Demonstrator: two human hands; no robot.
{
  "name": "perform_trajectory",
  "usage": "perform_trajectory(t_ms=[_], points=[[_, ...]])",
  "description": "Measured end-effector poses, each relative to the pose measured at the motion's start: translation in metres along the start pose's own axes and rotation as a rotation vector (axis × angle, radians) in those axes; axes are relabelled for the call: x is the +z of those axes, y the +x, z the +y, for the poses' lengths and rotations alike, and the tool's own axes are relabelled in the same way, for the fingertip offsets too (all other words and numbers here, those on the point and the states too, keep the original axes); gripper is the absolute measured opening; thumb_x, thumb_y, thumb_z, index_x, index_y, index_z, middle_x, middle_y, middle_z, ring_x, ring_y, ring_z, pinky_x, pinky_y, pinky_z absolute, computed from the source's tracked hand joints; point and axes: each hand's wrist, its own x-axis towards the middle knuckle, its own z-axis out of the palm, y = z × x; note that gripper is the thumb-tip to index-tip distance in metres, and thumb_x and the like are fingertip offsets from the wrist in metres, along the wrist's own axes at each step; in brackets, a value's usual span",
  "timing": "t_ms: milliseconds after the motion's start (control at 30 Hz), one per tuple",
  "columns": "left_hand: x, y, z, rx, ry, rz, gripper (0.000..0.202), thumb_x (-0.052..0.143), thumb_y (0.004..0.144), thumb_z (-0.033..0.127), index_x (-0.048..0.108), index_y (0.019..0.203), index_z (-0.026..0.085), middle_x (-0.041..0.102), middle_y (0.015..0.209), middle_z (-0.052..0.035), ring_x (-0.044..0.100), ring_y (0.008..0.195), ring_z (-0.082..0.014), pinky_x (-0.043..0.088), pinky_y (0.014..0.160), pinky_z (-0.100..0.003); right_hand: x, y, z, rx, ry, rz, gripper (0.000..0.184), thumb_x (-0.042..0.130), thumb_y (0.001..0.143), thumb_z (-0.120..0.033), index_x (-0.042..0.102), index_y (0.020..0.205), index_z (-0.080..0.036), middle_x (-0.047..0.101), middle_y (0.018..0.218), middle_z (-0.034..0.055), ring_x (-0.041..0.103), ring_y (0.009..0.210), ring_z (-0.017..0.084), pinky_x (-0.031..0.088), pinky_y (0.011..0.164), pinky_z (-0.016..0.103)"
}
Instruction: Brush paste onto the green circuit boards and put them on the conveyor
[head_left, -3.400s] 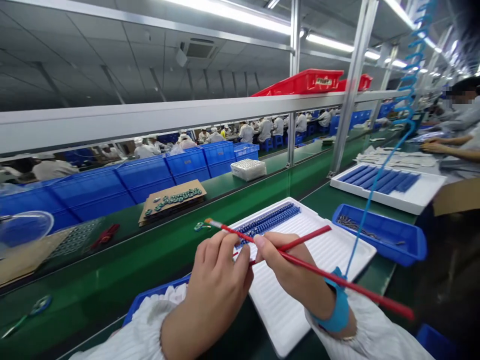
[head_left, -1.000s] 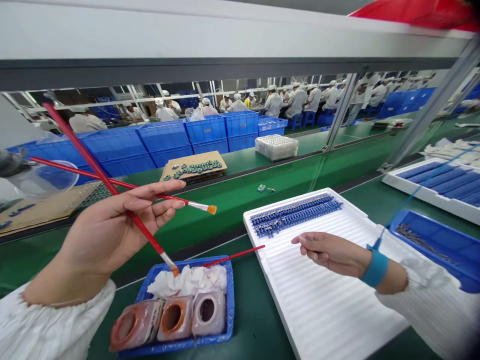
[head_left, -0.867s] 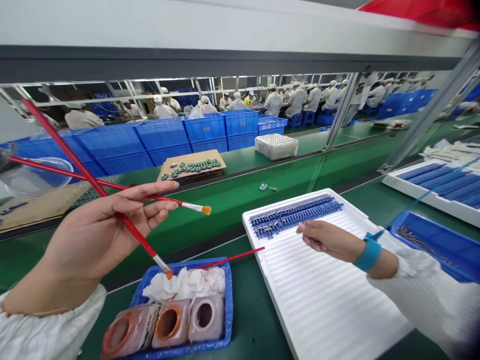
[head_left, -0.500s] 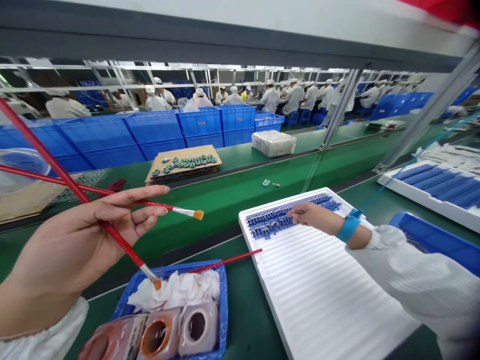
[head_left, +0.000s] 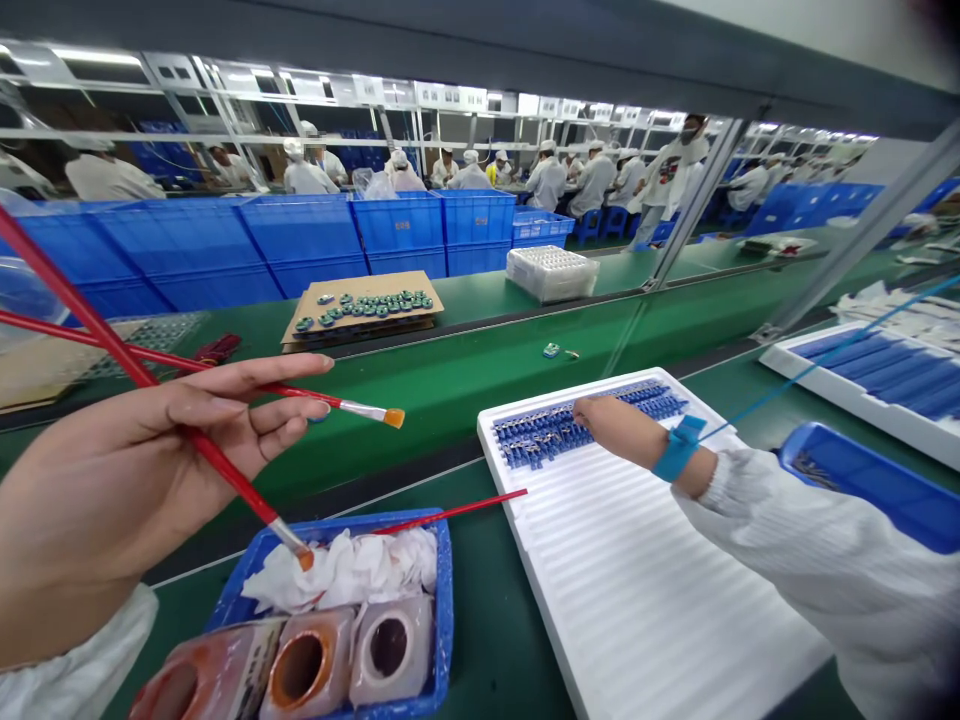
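Observation:
Two red-handled paintbrushes cross in my left hand (head_left: 142, 460). One brush (head_left: 364, 410) points right past the fingers with its yellow-orange bristles free. The other brush (head_left: 232, 480) slants down, its orange tip at the crumpled white tissue (head_left: 360, 570) in a small blue basket (head_left: 448, 620). My right hand (head_left: 619, 428), with a blue wrist strap (head_left: 679, 448), is closed over rows of small blue parts with metal ends (head_left: 532, 440). These lie at the far end of a ribbed white foam tray (head_left: 645, 580). What its fingertips hold is hidden.
Stained open-mouthed bottles (head_left: 390, 650) stand in the basket, and another red handle (head_left: 465, 507) reaches to the tray edge. A blue bin (head_left: 862, 490) and a second foam tray (head_left: 900, 385) are at right. Green round parts (head_left: 375, 305) lie on cardboard beyond the green belt (head_left: 450, 375).
My view has tilted up slightly. The right hand has turned so its fingertips are now hidden at the blue parts. The left hand keeps both brushes in nearly the same pose.

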Motion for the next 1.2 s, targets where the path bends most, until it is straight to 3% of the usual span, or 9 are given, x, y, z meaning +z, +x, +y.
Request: perform_trajectory(t_ms=[333,600,833,933,1033,1100,1200], points=[[0.000,0.005,-0.002,-0.002,0.010,0.017,0.044,0.049,0.059,0.004,0.066,0.100,0.002,0.066,0.080,-0.0135,0.063,0.071,-0.0177,0.057,0.058,-0.020,-0.005,-0.005,-0.009,-0.064,-0.128,-0.012,0.013,0.042,0.091,-0.006,0.053,0.096,-0.008,0.060,0.080,0.0127,0.058,0.077,0.023,0.035,0.061,0.025],[0.003,0.005,-0.005,0.007,0.002,0.015,0.045,0.050,0.060,0.004,0.065,0.103,0.002,0.066,0.090,-0.0149,0.064,0.074,-0.0185,0.058,0.061,-0.022,0.001,-0.004,-0.010,-0.078,-0.077,-0.028,0.013,0.045,0.092,-0.012,0.057,0.096,-0.009,0.060,0.079,0.0135,0.059,0.077,0.024,0.038,0.065,0.025],[0.013,0.000,-0.006,0.030,-0.018,0.000,0.037,0.049,0.061,0.004,0.068,0.093,0.000,0.066,0.101,-0.0178,0.065,0.074,-0.0196,0.058,0.061,-0.023,-0.005,0.000,0.002,-0.066,0.308,0.014,0.008,0.054,0.084,-0.008,0.062,0.086,-0.008,0.060,0.086,0.0132,0.054,0.090,0.026,0.038,0.082,0.031],[0.019,0.000,-0.005,0.033,-0.018,-0.027,0.033,0.048,0.062,0.003,0.070,0.087,0.002,0.065,0.106,-0.0179,0.066,0.075,-0.0213,0.058,0.064,-0.026,-0.013,-0.005,0.014,-0.038,0.616,0.061,0.011,0.054,0.084,-0.013,0.060,0.093,-0.011,0.057,0.084,0.0090,0.053,0.082,0.019,0.041,0.072,0.025],[0.032,0.001,-0.006,-0.023,0.007,-0.183,0.032,0.048,0.064,0.004,0.071,0.086,0.004,0.068,0.095,-0.0173,0.067,0.076,-0.0215,0.057,0.067,-0.026,-0.020,-0.015,0.015,-0.055,0.976,0.029,0.022,0.050,0.088,-0.035,0.053,0.092,-0.013,0.049,0.074,0.0040,0.042,0.058,0.011,0.032,0.047,0.018],[0.046,0.004,-0.008,-0.067,0.053,-0.434,0.033,0.048,0.065,0.006,0.071,0.088,0.005,0.069,0.088,-0.0165,0.067,0.078,-0.0217,0.055,0.071,-0.024,-0.024,-0.020,0.004,-0.093,1.191,-0.002,0.036,0.045,0.087,-0.050,0.045,0.078,-0.015,0.042,0.069,0.0018,0.033,0.052,0.008,0.022,0.040,0.015],[0.074,0.007,-0.010,-0.131,0.195,-0.889,0.037,0.044,0.061,0.007,0.070,0.088,0.007,0.067,0.097,-0.0146,0.065,0.085,-0.0234,0.052,0.077,-0.028,-0.035,-0.026,-0.023,-0.151,1.414,-0.016,0.050,0.044,0.084,-0.063,0.030,0.067,-0.017,0.033,0.065,-0.0010,0.024,0.049,0.006,0.015,0.037,0.014]])
